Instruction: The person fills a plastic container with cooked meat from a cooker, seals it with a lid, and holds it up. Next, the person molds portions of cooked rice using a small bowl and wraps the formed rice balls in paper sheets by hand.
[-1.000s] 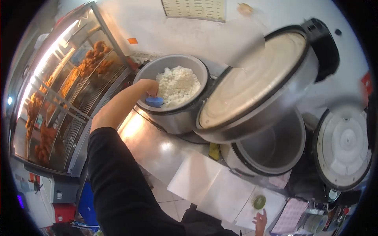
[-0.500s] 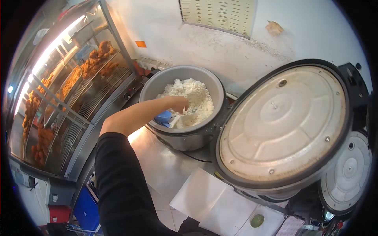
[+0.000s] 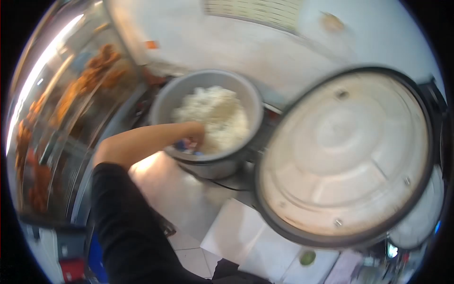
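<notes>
My left hand [image 3: 195, 133] is inside the near left part of a round grey pot [image 3: 161, 102], its fingers closed on a blue scoop [image 3: 180, 146]. Motion blurs the fingers and the scoop, and the hand covers part of the scoop. White rice [image 3: 220, 111] is heaped in the pot, just right of and beyond the hand. My right hand is out of view.
Right of the pot stands a large open lid [image 3: 340, 151], with another lid [image 3: 418, 213] behind it. A glass cabinet [image 3: 71, 109] of fried food is at the left. White sheets [image 3: 234, 232] and a green round item [image 3: 307, 258] lie in front.
My left hand has drawn back from the rice toward the pot's near left side. My right hand, seen near the green item earlier, has left view. The large lid has swung lower and further right.
</notes>
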`<state>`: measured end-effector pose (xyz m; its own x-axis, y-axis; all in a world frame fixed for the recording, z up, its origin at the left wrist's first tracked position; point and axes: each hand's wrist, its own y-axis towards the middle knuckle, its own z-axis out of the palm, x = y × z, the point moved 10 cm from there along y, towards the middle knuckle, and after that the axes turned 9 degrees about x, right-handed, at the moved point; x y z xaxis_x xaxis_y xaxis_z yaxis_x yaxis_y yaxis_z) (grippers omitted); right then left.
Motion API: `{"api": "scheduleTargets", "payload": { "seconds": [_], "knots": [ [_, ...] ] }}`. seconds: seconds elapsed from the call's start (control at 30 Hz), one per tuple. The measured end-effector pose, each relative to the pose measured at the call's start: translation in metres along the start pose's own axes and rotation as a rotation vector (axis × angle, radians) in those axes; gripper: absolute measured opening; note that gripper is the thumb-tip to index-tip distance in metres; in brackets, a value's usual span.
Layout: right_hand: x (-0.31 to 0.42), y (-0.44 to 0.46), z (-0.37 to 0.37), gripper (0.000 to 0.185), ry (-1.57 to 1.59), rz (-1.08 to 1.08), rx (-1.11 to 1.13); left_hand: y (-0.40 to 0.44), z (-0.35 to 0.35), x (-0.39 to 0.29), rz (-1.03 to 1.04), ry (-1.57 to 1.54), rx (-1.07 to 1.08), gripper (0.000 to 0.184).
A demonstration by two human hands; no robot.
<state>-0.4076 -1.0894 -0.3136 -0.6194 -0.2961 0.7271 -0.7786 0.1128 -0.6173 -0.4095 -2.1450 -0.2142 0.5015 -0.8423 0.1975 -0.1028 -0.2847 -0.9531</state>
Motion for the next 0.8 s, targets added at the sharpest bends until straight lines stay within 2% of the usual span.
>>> {"api": "scheduleTargets", "payload": {
  "seconds": [0.03, 0.1, 0.13, 0.17, 0.2, 0.27, 0.3, 0.33, 0.37, 0.4, 0.43, 0.47, 0.5, 0.53, 0.57, 0.67, 0.8],
  "knots": [
    [0.003, -0.001, 0.005, 0.089, 0.216, 0.091, 0.026, 0.001, -0.006, 0.012, 0.058, 0.052, -0.101, 0.033],
    [0.080, -0.016, -0.010, 0.050, -0.646, -0.180, -0.219, -0.009, -0.030, 0.043, 0.066, 0.155, -0.179, 0.032],
    [0.122, -0.041, -0.011, 0.044, -0.687, -0.211, -0.335, -0.018, -0.042, 0.063, 0.018, 0.191, -0.185, 0.032],
    [0.151, -0.046, -0.026, 0.038, -0.760, -0.123, -0.408, -0.026, -0.054, 0.084, -0.067, 0.232, -0.178, 0.031],
    [0.203, -0.056, -0.032, 0.035, -0.841, -0.377, -0.521, -0.039, -0.062, 0.104, -0.149, 0.274, -0.180, 0.031],
    [0.256, -0.047, -0.078, 0.026, -0.710, -0.487, -0.616, -0.065, -0.102, 0.132, -0.127, 0.205, -0.408, 0.030],
    [0.298, -0.043, -0.094, 0.034, -0.651, -0.515, -0.630, -0.080, -0.112, 0.132, -0.070, 0.143, -0.524, 0.029],
    [0.336, -0.041, -0.109, 0.034, -0.521, -0.685, -0.752, -0.095, -0.114, 0.128, -0.011, 0.084, -0.614, 0.028],
    [0.374, -0.021, -0.118, 0.033, -0.405, -0.645, -0.650, -0.108, -0.108, 0.119, 0.049, 0.021, -0.690, 0.027],
    [0.417, -0.023, -0.114, 0.031, -0.435, -0.785, -0.673, -0.124, -0.090, 0.113, 0.103, -0.037, -0.753, 0.026],
    [0.462, -0.021, -0.104, 0.030, -0.417, -0.788, -0.697, -0.136, -0.074, 0.106, 0.149, -0.104, -0.802, 0.026],
    [0.495, 0.012, -0.107, 0.030, -0.487, -0.978, -0.659, -0.144, -0.053, 0.098, 0.185, -0.172, -0.838, 0.025],
    [0.528, 0.019, -0.093, 0.030, -0.532, -1.011, -0.664, -0.151, -0.029, 0.090, 0.214, -0.246, -0.869, 0.024],
    [0.561, 0.036, -0.077, 0.029, -0.683, -1.400, -0.701, -0.158, -0.001, 0.080, 0.238, -0.336, -0.896, 0.023],
    [0.583, 0.055, -0.048, 0.029, -0.887, -1.529, -0.489, -0.165, 0.031, 0.072, 0.248, -0.422, -0.913, 0.023],
    [0.615, 0.121, 0.021, 0.035, -1.168, -1.456, -0.011, -0.192, 0.139, 0.046, 0.234, -0.716, -0.972, 0.021],
    [0.630, 0.171, 0.089, 0.047, -1.256, -1.422, 0.366, -0.253, 0.305, 0.025, 0.157, -1.086, -1.053, 0.018]
  ]
}}
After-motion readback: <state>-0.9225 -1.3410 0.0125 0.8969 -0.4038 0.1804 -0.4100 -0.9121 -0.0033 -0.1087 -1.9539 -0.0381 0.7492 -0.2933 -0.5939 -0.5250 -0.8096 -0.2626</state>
